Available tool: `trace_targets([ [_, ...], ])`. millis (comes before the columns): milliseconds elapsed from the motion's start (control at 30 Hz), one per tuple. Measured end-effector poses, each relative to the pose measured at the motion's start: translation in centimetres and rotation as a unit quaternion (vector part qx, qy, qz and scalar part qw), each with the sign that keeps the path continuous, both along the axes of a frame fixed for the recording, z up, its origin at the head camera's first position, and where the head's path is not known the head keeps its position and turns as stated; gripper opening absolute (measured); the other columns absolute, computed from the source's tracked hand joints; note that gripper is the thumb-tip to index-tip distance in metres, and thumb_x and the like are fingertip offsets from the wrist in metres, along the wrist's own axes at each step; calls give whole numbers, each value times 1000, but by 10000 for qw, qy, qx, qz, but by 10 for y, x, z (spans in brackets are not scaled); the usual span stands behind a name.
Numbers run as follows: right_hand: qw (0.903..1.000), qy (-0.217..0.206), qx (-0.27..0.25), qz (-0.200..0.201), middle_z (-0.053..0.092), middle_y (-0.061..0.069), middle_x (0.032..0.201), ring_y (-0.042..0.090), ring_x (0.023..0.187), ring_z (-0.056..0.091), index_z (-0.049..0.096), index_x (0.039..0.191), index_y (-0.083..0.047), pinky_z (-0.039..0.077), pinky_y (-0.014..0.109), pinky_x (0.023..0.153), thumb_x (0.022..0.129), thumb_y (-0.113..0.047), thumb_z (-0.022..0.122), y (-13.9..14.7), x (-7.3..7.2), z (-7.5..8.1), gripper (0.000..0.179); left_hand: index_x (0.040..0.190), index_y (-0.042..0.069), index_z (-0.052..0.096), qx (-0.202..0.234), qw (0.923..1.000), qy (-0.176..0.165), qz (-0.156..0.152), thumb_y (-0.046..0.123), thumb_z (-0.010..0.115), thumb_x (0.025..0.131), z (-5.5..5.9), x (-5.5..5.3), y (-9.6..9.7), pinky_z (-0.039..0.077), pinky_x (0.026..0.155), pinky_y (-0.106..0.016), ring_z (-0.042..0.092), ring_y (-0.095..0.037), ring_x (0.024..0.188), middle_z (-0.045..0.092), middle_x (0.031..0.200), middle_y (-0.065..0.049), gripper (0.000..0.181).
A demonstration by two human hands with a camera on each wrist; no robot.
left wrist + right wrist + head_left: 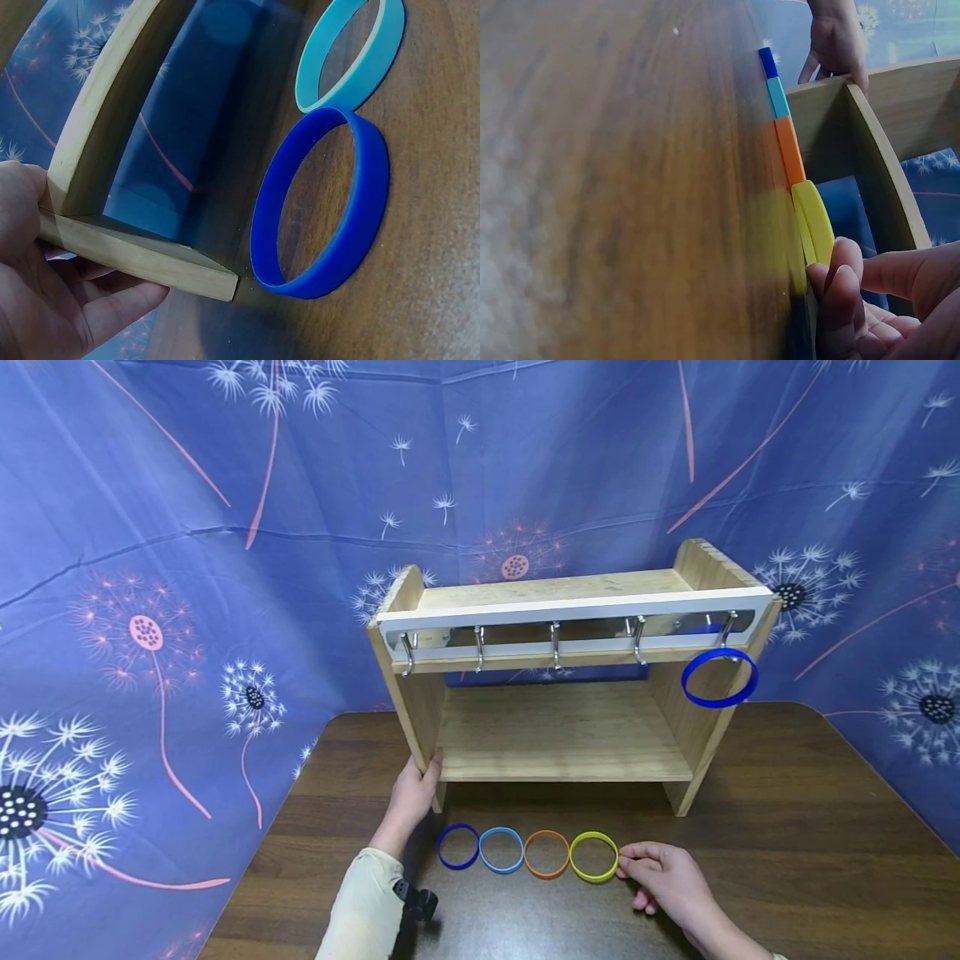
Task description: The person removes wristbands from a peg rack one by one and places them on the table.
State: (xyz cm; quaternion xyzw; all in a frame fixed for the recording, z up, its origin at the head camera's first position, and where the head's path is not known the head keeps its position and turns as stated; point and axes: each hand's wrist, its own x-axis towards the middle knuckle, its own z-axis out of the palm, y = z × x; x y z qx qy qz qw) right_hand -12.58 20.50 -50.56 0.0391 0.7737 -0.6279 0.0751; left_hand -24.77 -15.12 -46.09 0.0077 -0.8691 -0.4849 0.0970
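Observation:
My left hand (412, 795) grips the lower left side panel of a wooden rack (566, 731). At the table's front, my right hand (670, 878) pinches the right edge of a yellow silicone wristband (595, 879). In the right wrist view, that wristband's near edge is slightly raised at the fingertips. To its left, in a row, lie an orange wristband (547, 877), a light blue wristband (501, 870) and a dark blue wristband (371, 202). Another blue wristband (718, 702) hangs from the rack's rightmost metal hook (727, 628).
Several more metal hooks (556, 645) line the rack's white-edged front rail (577, 608), with no bands on them. The rack stands on a dark wooden table (817, 810). Behind it hangs a blue cloth (300, 610) with dandelion prints. A black wrist camera (417, 902) sits on the left sleeve.

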Motion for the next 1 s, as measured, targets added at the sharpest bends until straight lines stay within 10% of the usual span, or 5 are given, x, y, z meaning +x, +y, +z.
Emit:
trace_targets([
  [600,9937,763,215,-798,72,12,87,16,46,56,60,111,10,49,28,45,93,-7,65,5,5,34,26,111,8,59,-77,10000,44,35,38,53,100,-1,-1,0,44,92,-54,59,-36,105,65,106,-17,32],
  [1000,9863,1525,-138,-619,73,-3,89,15,53,60,64,108,3,49,28,46,96,-7,62,15,3,51,16,116,9,59,-70,10000,30,-7,41,53,100,-3,-2,-1,44,93,-54,59,-37,108,65,110,-18,36],
])
